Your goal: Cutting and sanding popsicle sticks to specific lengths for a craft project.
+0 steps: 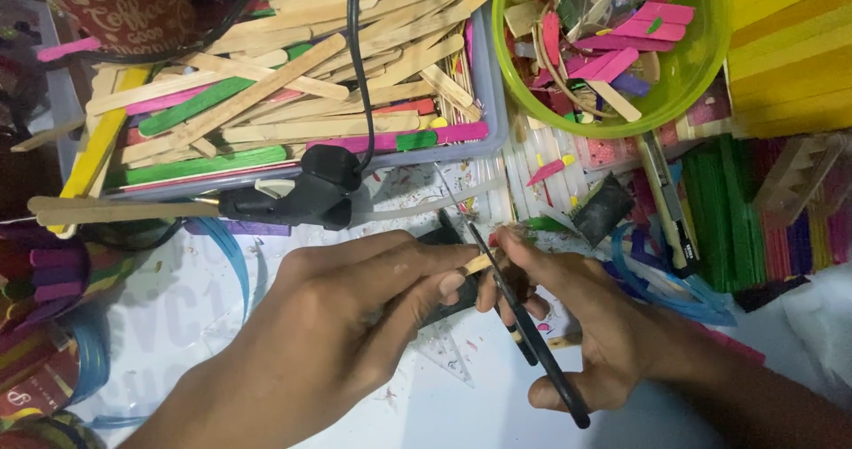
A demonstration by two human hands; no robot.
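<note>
My left hand (346,316) pinches a short piece of wooden craft stick (480,261) between thumb and fingertips near the middle of the view. My right hand (581,325) grips black-handled scissors (524,325), whose thin blades point up and left and meet the stick's end. The two hands touch at the stick, above a white work surface (444,405) speckled with small coloured chips.
A black glue gun (297,196) with its cord lies just above my left hand. Behind it sits a grey tray (493,103) of many plain and coloured craft sticks. A green bowl (710,50) of scraps stands top right, stacked coloured sticks (781,50) beside it, a utility knife (666,200) below.
</note>
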